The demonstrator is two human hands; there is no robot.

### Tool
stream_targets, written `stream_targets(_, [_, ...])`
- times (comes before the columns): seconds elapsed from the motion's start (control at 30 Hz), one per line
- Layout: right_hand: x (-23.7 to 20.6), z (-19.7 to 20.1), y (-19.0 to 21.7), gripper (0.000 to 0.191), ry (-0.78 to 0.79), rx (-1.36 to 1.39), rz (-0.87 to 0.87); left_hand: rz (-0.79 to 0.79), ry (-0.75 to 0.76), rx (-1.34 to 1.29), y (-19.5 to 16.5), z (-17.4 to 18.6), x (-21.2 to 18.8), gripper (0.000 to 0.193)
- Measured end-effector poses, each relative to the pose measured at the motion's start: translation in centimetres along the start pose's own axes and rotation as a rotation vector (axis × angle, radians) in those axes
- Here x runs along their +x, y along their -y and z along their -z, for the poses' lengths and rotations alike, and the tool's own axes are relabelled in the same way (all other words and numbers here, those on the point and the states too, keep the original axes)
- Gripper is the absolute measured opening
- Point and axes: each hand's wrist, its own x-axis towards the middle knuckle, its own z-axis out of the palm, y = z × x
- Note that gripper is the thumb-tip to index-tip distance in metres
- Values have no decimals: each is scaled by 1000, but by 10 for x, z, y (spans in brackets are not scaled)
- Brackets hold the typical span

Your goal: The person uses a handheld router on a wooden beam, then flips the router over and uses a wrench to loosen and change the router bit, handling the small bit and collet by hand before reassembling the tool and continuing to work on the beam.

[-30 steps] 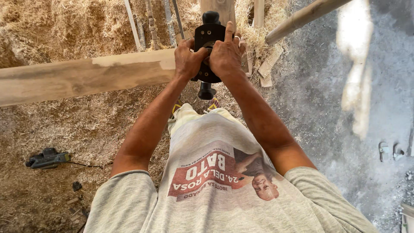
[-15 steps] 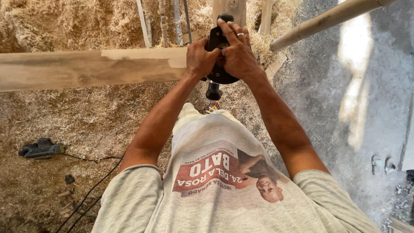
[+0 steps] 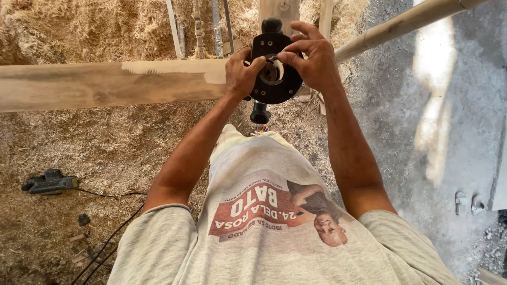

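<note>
Holding a black router up in the upper middle of the frame, we are turning its round base plate toward our face so the opening in the centre is showing. Our left hand is clamping the left edge of the base, its fingers curling over the rim, probably to keep the tool from twisting. Our right hand is reaching over from the right, its fingers pinching narrowly at the small part in the middle of the opening; we cannot tell exactly what that part is. The router's long axis is running up and down the frame, one knob handle pointing to the top edge and the other down toward our shirt, while its base is facing us. Just behind it, a long wooden plank is stretching off to the left. Below, sawdust is covering the floor, with another power tool lying at lower left.
</note>
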Motion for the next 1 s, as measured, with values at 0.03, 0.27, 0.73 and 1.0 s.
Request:
stream_targets(0.03, [-4, -1, -4, 27, -18, 123, -85, 7, -26, -15, 1, 1, -3, 42])
stream_targets(0.27, [-33, -4, -26, 20, -133, 996, -49, -132, -109, -38, -52, 13, -35, 30])
stream_targets(0.73, [-75, 15, 56, 25, -202, 923, 272, -405, 160, -514, -164, 27, -63, 17])
stream_targets(1.0, [-96, 22, 80, 23, -348, 822, 307, -332, 276, -681, -175, 27, -70, 13])
